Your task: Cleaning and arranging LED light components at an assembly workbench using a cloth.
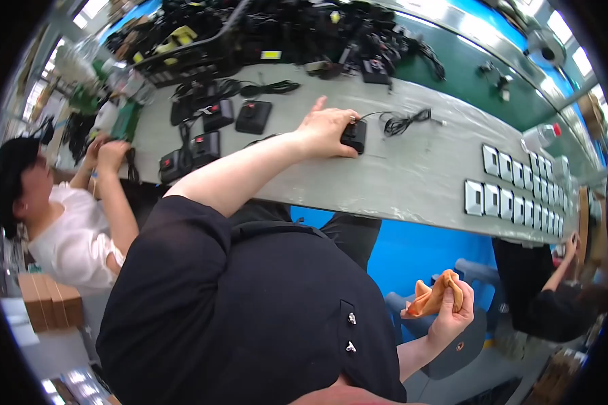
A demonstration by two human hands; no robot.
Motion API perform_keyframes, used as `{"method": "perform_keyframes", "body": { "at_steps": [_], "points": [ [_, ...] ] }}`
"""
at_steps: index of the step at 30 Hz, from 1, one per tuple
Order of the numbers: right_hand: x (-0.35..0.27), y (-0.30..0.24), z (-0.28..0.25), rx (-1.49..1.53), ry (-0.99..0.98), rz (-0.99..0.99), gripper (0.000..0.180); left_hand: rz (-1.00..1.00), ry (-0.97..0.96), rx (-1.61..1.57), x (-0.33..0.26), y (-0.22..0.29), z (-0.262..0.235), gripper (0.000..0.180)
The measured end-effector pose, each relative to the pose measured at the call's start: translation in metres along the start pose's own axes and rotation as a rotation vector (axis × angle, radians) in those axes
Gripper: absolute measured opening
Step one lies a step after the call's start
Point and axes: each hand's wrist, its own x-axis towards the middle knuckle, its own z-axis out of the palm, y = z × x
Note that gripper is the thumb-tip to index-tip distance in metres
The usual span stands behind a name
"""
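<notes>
A small black charger box [353, 136] on the grey desk [412, 179] is gripped by the left hand [325, 129]. An orange cloth [434, 295] is clutched in the right hand [452, 310], off the desk. The box's trailing cable [402, 121] could be snagged if lifted quickly.

Matt black plastic box [353, 136], soft orange cloth [434, 297]

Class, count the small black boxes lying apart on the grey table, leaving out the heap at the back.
5. One is under the left hand: black box. Two lie at the centre, two nearer the edge. The heap may hide more.
</notes>
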Motion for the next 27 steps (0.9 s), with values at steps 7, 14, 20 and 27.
{"method": "perform_keyframes", "body": {
  "at_steps": [7, 14, 20, 27],
  "points": [
    [0.008, -0.024, 0.039, -0.055, -0.145, -0.146, 0.008, -0.141, 0.11, 0.211, -0.065, -0.099, -0.05, 0.066],
    [0.013, -0.033, 0.076, -0.056, -0.148, -0.087, 0.009, -0.238, -0.115, -0.381, -0.077, -0.09, -0.171, 0.061],
    [0.026, -0.051, 0.084, -0.118, -0.113, -0.085, 0.01, -0.468, 0.473, 0.314, 0.012, -0.256, -0.267, 0.039],
    [0.033, -0.06, 0.102, -0.252, -0.047, 0.041, 0.01, -0.619, 0.538, 0.345, 0.106, -0.371, -0.25, 0.048]
  ]
}}
